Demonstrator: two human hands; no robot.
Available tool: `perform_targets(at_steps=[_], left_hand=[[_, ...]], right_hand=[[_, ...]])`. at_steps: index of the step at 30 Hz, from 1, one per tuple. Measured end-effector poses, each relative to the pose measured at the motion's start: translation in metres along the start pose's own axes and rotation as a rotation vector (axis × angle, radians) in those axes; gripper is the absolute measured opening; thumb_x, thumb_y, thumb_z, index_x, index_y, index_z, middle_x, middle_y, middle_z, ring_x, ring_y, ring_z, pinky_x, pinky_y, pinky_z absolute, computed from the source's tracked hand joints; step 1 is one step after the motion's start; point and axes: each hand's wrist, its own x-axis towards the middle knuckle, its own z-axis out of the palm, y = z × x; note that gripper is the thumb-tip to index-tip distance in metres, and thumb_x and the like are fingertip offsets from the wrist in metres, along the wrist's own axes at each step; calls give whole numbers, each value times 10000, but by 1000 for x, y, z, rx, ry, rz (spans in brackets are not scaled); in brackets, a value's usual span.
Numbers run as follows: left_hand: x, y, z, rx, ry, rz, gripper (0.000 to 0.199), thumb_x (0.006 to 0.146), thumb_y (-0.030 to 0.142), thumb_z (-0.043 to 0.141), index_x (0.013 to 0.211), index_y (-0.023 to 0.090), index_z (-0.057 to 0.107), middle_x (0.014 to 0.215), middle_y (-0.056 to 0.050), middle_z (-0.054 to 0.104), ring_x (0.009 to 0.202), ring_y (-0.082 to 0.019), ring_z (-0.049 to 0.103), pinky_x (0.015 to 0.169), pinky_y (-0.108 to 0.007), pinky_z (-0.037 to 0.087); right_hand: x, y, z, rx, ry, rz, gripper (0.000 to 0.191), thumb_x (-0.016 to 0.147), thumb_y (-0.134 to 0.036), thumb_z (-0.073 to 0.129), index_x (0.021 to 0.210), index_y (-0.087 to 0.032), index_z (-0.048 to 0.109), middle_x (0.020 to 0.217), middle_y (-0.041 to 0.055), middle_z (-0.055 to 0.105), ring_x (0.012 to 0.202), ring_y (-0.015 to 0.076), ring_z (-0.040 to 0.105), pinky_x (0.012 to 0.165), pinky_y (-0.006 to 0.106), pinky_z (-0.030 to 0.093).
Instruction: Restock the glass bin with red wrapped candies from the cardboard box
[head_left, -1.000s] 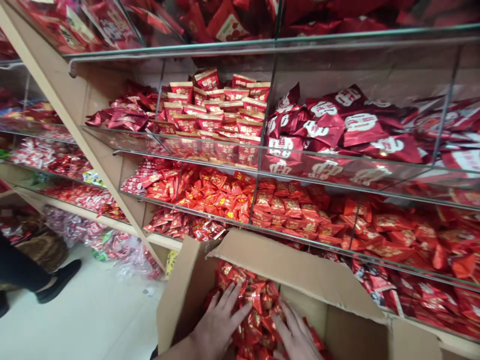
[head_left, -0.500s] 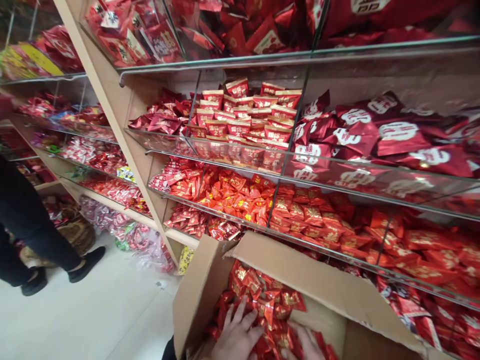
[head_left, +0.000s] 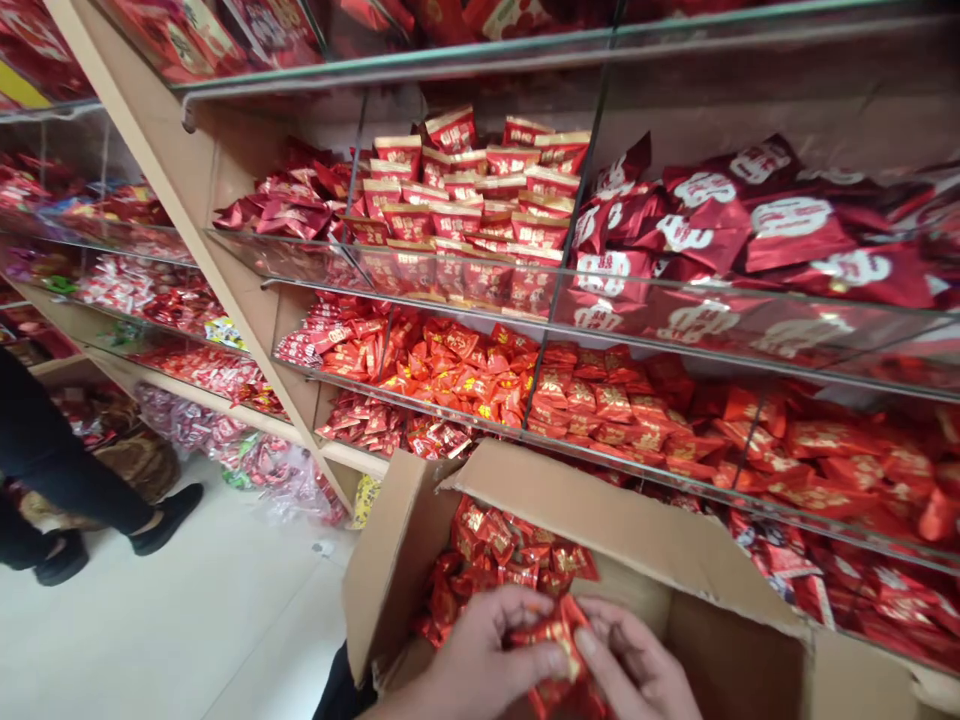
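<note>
Over an open cardboard box (head_left: 600,510), my left hand (head_left: 487,650) and my right hand (head_left: 634,655) are close together. Both are closed around red-wrapped candies (head_left: 559,645) with gold print, thumbs on top and fingers curled behind. How many pieces each hand has cannot be told, since the fingers cover part of them. More red candies (head_left: 499,540) lie loose in the left part of the box, below and beyond my hands. The box's lower edge is cut off by the frame.
Glass-fronted shelves (head_left: 420,395) behind the box hold red candies in divided compartments. Larger dark red packets (head_left: 795,225) fill the upper right. A wooden upright (head_left: 187,240) separates the left shelves. A person's legs (head_left: 82,450) stand on the pale floor (head_left: 217,600) at left.
Both hands were spread on the candies in the box; now they have risen and come together, closed on some of them. The view has shifted slightly.
</note>
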Motion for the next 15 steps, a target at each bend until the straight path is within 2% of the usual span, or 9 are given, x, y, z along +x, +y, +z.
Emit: perform_targets(at_steps=[3,6,11,15], left_hand=[[7,25,9,-115,25,39,341,575,277,752,841,132,595,640,21,608,570,-79,538,576,-202,425],[14,38,13,-188,37,101,357,598,254,743,885,140,564,678,20,617,599,-77,544,600,-203,427],[18,45,14,-202,69,120,523,604,263,743,1050,160,491,595,52,585,524,-69,524,530,-182,412],[18,42,14,-295,70,52,513,652,303,705,1086,170,467,738,6,616,592,-98,574,584,-229,465]], right_hand=[[9,-30,-2,-113,32,-106,257,738,-426,550,668,-185,603,626,6,569,597,147,518,572,231,439],[17,-45,-3,-175,107,-208,272,780,-407,503,639,-182,563,605,-9,511,585,128,456,561,216,393],[23,-48,-1,-167,126,-201,300,798,-419,477,635,-176,545,556,-22,433,523,111,383,488,208,349],[24,-44,-1,-124,147,-190,280,791,-415,492,658,-177,557,555,-22,467,517,114,411,491,211,365]])
